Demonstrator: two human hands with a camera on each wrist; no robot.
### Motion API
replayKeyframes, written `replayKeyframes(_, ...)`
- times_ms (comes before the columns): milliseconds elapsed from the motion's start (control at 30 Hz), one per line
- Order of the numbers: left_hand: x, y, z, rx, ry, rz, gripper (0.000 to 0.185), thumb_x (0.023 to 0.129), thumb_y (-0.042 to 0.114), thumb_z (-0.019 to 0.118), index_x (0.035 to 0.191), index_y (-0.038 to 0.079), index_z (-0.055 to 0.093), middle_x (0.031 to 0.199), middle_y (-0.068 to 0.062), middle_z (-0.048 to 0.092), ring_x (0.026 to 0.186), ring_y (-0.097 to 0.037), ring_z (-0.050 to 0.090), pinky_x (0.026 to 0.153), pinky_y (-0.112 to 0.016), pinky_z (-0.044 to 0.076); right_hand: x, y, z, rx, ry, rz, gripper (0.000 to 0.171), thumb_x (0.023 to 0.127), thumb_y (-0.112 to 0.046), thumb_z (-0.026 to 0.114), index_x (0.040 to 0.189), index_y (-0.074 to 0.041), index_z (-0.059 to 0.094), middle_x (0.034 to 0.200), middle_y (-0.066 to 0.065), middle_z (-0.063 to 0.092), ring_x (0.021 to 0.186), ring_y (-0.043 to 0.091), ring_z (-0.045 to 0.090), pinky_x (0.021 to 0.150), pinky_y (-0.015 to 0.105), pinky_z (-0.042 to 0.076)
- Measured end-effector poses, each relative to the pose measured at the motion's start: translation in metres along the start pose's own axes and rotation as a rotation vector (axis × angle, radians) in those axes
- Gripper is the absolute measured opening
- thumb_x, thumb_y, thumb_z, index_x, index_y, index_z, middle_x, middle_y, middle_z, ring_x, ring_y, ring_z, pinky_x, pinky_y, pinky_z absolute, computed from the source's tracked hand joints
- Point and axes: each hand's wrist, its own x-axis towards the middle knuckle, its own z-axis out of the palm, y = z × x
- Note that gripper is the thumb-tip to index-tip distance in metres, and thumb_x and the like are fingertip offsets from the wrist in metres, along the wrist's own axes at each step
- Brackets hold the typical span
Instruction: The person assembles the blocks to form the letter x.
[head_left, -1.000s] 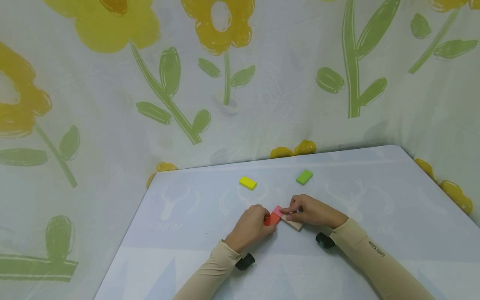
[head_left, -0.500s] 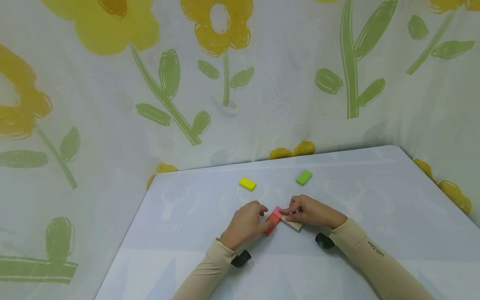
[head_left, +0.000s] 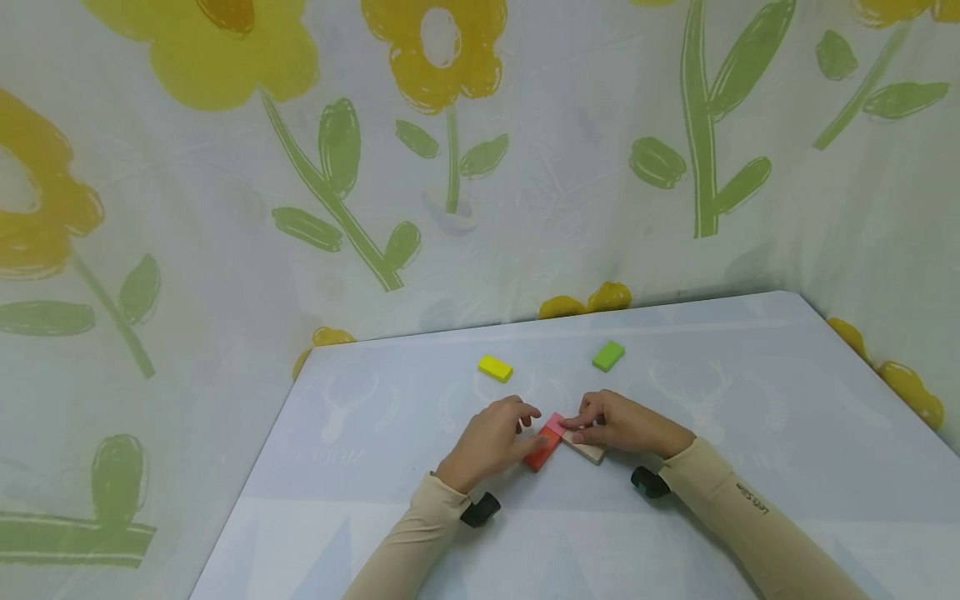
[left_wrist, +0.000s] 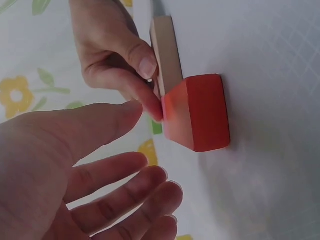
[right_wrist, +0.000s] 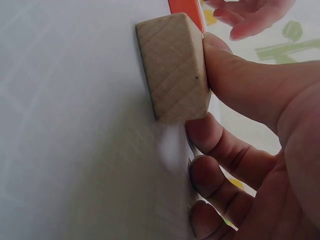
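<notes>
Left hand now let go of the orange block, after covering it a second ago; fingers spread wide and loose, holding nothing, just beside it. So orange block set down, flat on the table, lower middle of the head view. Right hand pinching the pink block on top, thumb pressed along the plain wood block. All three touching. Yellow block and green block farther up, well apart.
</notes>
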Motion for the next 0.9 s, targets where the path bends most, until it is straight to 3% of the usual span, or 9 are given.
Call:
replayKeyframes(333,0.0070,-0.0047,0.0023,0.001,-0.027,0.020,0.037,0.094,0.032,0.077,0.124,0.012,0.074,0.102,-0.001,0.070,0.084,-0.008,0.059,0.069,-0.019,0.050,-0.0001,-0.0005,-0.0011,-0.006,-0.005,-0.008,0.034,0.092,-0.024,0.078,0.123,-0.010,0.075,0.086,-0.002,0.063,0.080,0.010,0.050,0.067,0.020,0.038)
replayKeyframes(900,0.0061,-0.0077,0.0070,0.008,-0.055,0.047,0.038,0.093,0.034,0.079,0.125,0.015,0.075,0.106,0.000,0.068,0.086,-0.007,0.059,0.071,-0.017,0.049,0.0003,0.0044,-0.0002,0.001,0.003,-0.030,0.036,0.092,-0.026,0.078,0.125,-0.011,0.074,0.086,-0.003,0.064,0.077,0.009,0.050,0.065,0.020,0.038)
